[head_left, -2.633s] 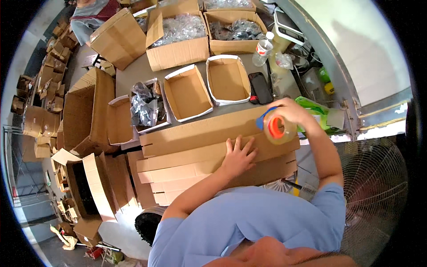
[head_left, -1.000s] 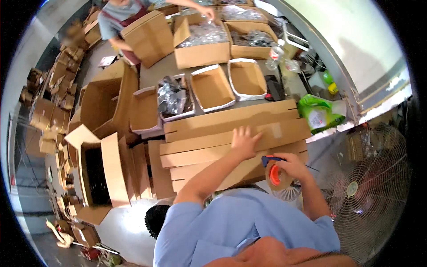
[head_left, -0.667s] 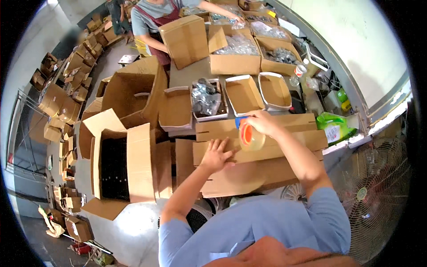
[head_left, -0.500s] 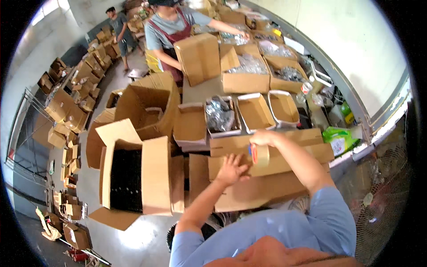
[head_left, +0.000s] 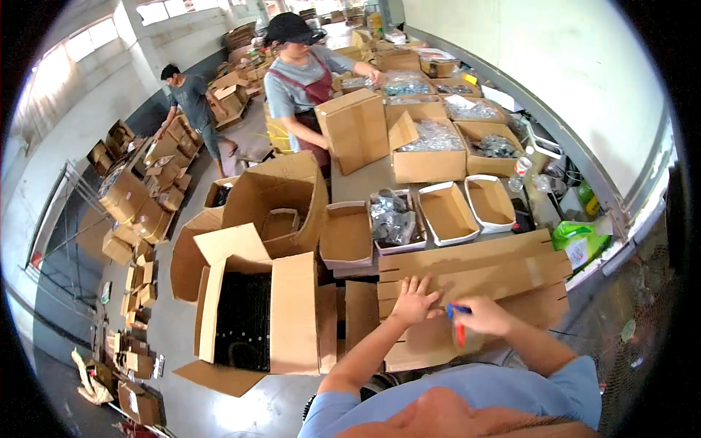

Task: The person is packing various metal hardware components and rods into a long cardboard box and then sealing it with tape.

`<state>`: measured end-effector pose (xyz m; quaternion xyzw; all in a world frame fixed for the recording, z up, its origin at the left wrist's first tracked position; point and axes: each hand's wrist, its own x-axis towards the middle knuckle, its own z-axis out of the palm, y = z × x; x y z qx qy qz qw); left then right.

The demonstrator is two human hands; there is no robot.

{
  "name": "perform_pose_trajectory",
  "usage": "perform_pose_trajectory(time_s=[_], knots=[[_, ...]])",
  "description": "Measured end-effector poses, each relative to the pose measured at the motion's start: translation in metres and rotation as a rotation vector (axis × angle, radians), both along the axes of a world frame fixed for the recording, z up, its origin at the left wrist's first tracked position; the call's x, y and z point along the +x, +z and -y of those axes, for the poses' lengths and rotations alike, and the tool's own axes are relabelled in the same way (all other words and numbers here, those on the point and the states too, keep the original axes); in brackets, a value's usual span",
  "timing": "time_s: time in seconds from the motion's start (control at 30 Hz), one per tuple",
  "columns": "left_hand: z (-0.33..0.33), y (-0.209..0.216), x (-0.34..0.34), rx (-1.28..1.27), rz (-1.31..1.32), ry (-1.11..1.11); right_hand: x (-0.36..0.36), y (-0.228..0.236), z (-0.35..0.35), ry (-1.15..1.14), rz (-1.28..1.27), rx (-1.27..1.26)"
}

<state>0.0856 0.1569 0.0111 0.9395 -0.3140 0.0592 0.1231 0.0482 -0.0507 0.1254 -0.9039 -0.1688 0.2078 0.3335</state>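
Note:
A flat piece of brown cardboard [head_left: 504, 274], with slots cut along its ends, lies before me. My left hand [head_left: 415, 301] rests on its left part with the fingers spread. Just to the right, my right hand [head_left: 488, 318] is wrapped around a tape dispenser [head_left: 459, 334] with red and blue parts, near the cardboard's front edge. Part of the dispenser blends into the cardboard behind it. A tall open carton [head_left: 293, 314] stands left of my left arm, with black contents [head_left: 242, 321] inside.
Beyond the cardboard stand shallow white-edged boxes [head_left: 438, 213], one holding clear plastic bags [head_left: 394, 219]. A co-worker [head_left: 299, 87] holds a closed carton [head_left: 354, 135] across the table. Another person [head_left: 191, 106] stands far left. A green bag [head_left: 577, 241] sits at the right edge.
My right hand has brought the tape dispenser toward me, from the middle of the cardboard to its near edge. My left hand stays on the cardboard. The view has tilted up.

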Motion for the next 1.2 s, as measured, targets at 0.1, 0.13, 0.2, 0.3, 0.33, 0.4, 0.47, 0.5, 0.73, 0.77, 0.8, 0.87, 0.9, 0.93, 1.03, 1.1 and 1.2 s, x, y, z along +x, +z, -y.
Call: perform_pose_trajectory(time_s=[0.1, 0.13, 0.2, 0.3, 0.33, 0.4, 0.47, 0.5, 0.73, 0.77, 0.8, 0.87, 0.9, 0.93, 1.03, 1.1, 1.2], knots=[[0.002, 0.005, -0.001, 0.030, 0.032, -0.026, -0.029, -0.015, 0.001, -0.149, -0.045, 0.007], [0.004, 0.000, -0.001, 0.035, 0.063, -0.028, -0.027, -0.032, 0.003, -0.140, -0.045, 0.007], [0.014, 0.012, -0.003, 0.063, 0.014, 0.002, -0.009, -0.076, 0.013, -0.345, -0.336, 0.078], [0.033, 0.023, 0.000, 0.073, -0.035, 0.066, -0.006, -0.110, 0.032, -0.325, -0.240, 0.209], [0.037, 0.019, -0.004, 0.064, -0.054, 0.088, -0.006, -0.074, 0.030, -0.246, -0.242, 0.168], [0.049, 0.005, 0.007, 0.076, -0.077, 0.084, -0.004, -0.005, 0.035, -0.142, -0.180, 0.081], [0.068, 0.004, 0.019, 0.165, -0.173, 0.024, 0.000, 0.028, 0.043, -0.091, 0.069, -0.031], [0.074, 0.007, 0.020, 0.157, -0.176, 0.047, 0.003, 0.034, 0.046, -0.107, 0.253, -0.064], [0.089, 0.009, -0.003, 0.262, -0.059, 0.240, 0.028, -0.032, 0.061, 0.182, 0.529, -0.480], [0.084, -0.008, -0.008, 0.217, 0.120, 0.322, 0.029, -0.022, 0.054, 0.191, 0.519, -0.524], [0.081, -0.002, -0.018, 0.145, 0.041, 0.410, 0.039, -0.024, 0.052, 0.184, 0.525, -0.522], [0.074, 0.000, -0.043, 0.009, -0.030, 0.617, 0.063, -0.037, 0.035, 0.241, 0.570, -0.440], [0.075, -0.008, -0.057, -0.063, -0.024, 0.726, 0.079, -0.038, 0.023, 0.333, 0.472, -0.374], [0.078, -0.015, -0.072, -0.246, 0.047, 0.841, 0.097, -0.050, 0.009, 0.437, 0.397, -0.221], [0.091, -0.049, -0.086, -0.858, 0.304, 1.156, 0.151, -0.098, -0.040, 0.806, -0.138, 0.102], [0.091, -0.082, -0.066, -1.553, 0.269, 1.092, 0.157, -0.101, -0.069, 0.947, -0.144, 0.129], [0.096, -0.037, -0.040, -1.029, 0.098, 1.419, 0.170, -0.103, -0.096, 0.974, -0.380, 0.197]])
